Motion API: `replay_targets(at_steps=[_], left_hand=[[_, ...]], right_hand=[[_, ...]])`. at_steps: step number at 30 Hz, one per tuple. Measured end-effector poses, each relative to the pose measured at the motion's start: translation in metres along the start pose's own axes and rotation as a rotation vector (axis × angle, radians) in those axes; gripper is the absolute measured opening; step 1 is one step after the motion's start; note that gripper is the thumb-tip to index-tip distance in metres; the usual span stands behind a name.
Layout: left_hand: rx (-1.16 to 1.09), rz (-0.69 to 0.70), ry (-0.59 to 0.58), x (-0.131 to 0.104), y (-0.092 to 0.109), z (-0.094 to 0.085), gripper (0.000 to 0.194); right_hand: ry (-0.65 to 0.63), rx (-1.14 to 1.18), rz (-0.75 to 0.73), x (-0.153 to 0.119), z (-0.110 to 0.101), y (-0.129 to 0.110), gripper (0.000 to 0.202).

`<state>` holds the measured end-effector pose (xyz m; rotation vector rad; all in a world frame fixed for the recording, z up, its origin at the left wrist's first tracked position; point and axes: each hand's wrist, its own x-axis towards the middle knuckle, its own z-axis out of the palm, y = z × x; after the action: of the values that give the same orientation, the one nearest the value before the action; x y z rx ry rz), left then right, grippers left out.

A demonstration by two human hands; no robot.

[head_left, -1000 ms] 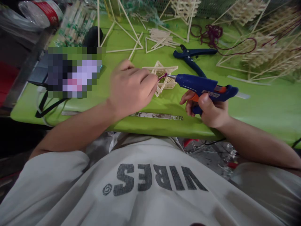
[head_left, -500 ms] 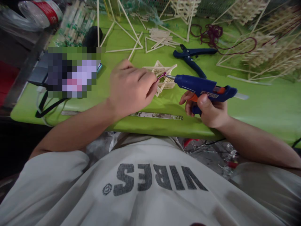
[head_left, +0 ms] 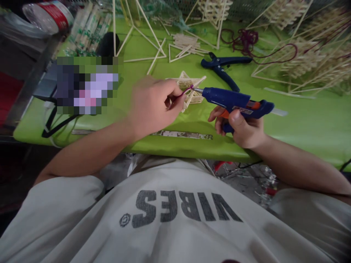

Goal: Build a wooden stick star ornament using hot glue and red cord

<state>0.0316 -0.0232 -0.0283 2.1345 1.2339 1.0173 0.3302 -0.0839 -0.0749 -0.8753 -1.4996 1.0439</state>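
Observation:
Pinched in my left hand (head_left: 157, 104) is a thin purple cord (head_left: 186, 90), its looped end sticking out to the right. My right hand (head_left: 244, 128) is wrapped round the handle of a blue glue gun (head_left: 227, 98), which has an orange trigger and a clear glue stick at the back. The metal nozzle points left and meets the cord's end, or lies very close to it. Just behind and below them, a small star-shaped frame of wooden sticks (head_left: 197, 98) rests on the green table, partly hidden by my left hand and the nozzle.
Dark blue cutting pliers (head_left: 219, 67) lie beyond the glue gun. Loose sticks (head_left: 186, 44), stick frames and a tangle of purple cord (head_left: 246, 40) spread across the back. At left are bundled sticks (head_left: 85, 33) and a plastic bottle (head_left: 49, 16). A patterned strip (head_left: 186, 135) lies near the front edge.
My left hand has rotated slightly, and a gap between its thumb and fingers now shows. The cord's end stays at the nozzle. My right hand and the glue gun have hardly moved.

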Motion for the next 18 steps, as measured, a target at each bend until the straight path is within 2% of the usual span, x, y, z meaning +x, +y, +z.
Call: replay_targets(at_steps=[6, 9, 18], left_hand=[[-0.144, -0.028, 0.056, 0.002, 0.010, -0.005, 0.026], [-0.226, -0.134, -0.006, 0.006, 0.008, -0.007, 0.030], [-0.565, -0.270, -0.115, 0.020, -0.012, -0.001, 0.026]], right_hand=[[0.028, -0.035, 0.040, -0.001, -0.001, 0.001, 0.043], [0.040, -0.058, 0.035, -0.003, -0.004, 0.003, 0.041], [-0.006, -0.142, -0.010, -0.011, -0.016, 0.009, 0.033]])
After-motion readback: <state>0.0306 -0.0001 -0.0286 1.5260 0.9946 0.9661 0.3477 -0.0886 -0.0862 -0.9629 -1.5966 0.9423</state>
